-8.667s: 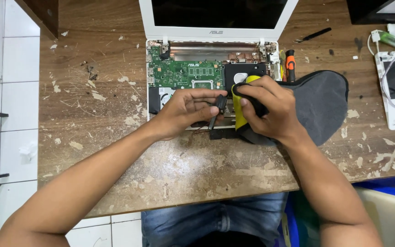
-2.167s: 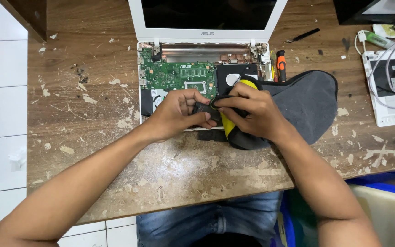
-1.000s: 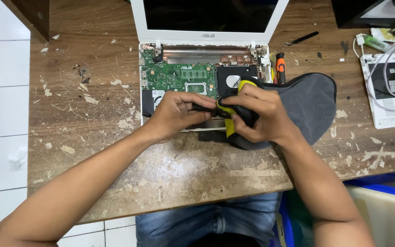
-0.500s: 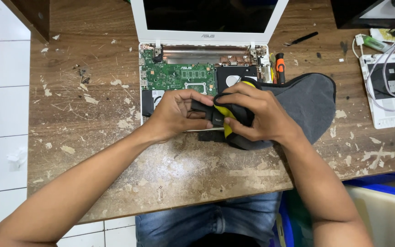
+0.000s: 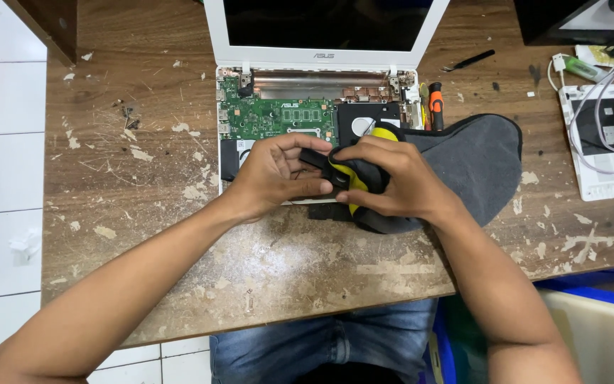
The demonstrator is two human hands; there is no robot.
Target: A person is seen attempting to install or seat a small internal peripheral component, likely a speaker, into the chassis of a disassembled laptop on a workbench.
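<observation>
Table (image 5: 143,235): I see worn brown wood, flecked with pale chips and scuffed patches, filling most of the view.
Laptop (image 5: 321,57): white, lid up with a dark screen, bottom shell uncovered at the table's far edge.
Cloth (image 5: 474,160): dark grey, lying on the table right of the laptop, one end bunched under my right hand.
Board (image 5: 275,117): green, exposed in the left half of the laptop shell, just beyond my left hand.
Left hand (image 5: 271,178): over the laptop's front edge, fingers and thumb closed on the left end of the black part.
Right hand (image 5: 399,178): just beside my left, fingers curled shut around the yellow piece and the cloth's end.
Yellow piece (image 5: 353,181): between my two hands, mostly covered by my right fingers; I cannot tell its full shape.
Black part (image 5: 315,158): small, dark, pinched in my left fingertips, touching the yellow piece.
Screwdriver (image 5: 435,99): orange handle, lying at the laptop's right edge.
</observation>
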